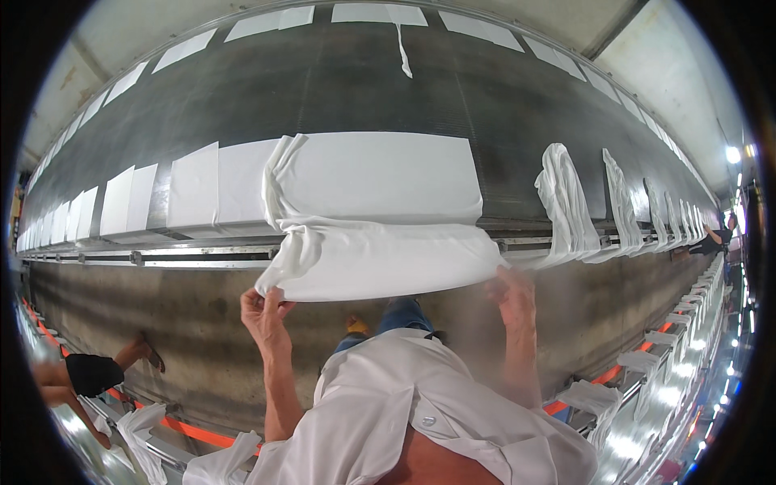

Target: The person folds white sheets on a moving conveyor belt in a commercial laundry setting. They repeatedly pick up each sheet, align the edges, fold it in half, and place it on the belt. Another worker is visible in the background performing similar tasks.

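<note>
A white cloth (388,259) lies partly on a long dark table (364,85) and hangs over its near edge toward me. My left hand (265,315) is closed in a pinch on its lower left corner, where the fabric is bunched. At the lower right corner, my right hand (515,297) pinches the cloth too, slightly blurred. Between both hands the near edge runs fairly straight. The part on the tabletop is spread flat, apart from a gathered fold (281,182) along its left side.
More white cloths lie flat along the table to the left, and crumpled ones (564,198) hang over its edge to the right. A metal rail (194,259) follows the near side. Behind me runs an orange-edged rack (198,432). Another person (89,373) stands at lower left.
</note>
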### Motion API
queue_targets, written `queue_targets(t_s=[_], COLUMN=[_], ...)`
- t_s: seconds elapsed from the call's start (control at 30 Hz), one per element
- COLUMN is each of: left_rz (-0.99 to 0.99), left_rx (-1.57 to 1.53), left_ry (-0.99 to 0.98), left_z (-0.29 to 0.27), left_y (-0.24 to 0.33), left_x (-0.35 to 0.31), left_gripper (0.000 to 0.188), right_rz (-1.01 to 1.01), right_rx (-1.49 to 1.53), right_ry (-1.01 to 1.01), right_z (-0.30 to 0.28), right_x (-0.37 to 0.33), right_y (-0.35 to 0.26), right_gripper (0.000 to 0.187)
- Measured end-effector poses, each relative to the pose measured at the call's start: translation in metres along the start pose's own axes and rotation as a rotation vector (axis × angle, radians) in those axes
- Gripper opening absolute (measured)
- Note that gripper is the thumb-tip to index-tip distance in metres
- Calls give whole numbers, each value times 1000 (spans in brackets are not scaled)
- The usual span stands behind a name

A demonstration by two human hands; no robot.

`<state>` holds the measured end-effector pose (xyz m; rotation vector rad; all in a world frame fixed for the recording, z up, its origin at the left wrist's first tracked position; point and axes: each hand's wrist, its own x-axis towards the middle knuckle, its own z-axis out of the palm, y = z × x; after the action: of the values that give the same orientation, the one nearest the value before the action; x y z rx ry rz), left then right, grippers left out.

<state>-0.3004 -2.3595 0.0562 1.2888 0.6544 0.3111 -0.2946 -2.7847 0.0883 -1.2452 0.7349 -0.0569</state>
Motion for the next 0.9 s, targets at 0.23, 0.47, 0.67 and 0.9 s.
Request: queue_targets(t_s=[0.23, 0.47, 0.67, 0.9], left_rz=[241, 178, -54, 573], left_rx=[117, 1479, 1471, 1389], left_ry=[-268, -815, -851, -225], left_z=[63, 87, 121, 117], left_y=[10, -28, -40, -25], left_x=[80, 154, 187, 127], left_gripper=[47, 56, 43, 25], right_rz=[-546, -456, 10, -49], right_rx=[-81, -1374, -1678, -1718], right_ry=[-102, -482, -621, -755], right_z=[67, 39, 48, 72], right_x=[97, 193, 237, 219], right_y=[0, 36, 50, -12], right_gripper=[25, 35, 87, 60])
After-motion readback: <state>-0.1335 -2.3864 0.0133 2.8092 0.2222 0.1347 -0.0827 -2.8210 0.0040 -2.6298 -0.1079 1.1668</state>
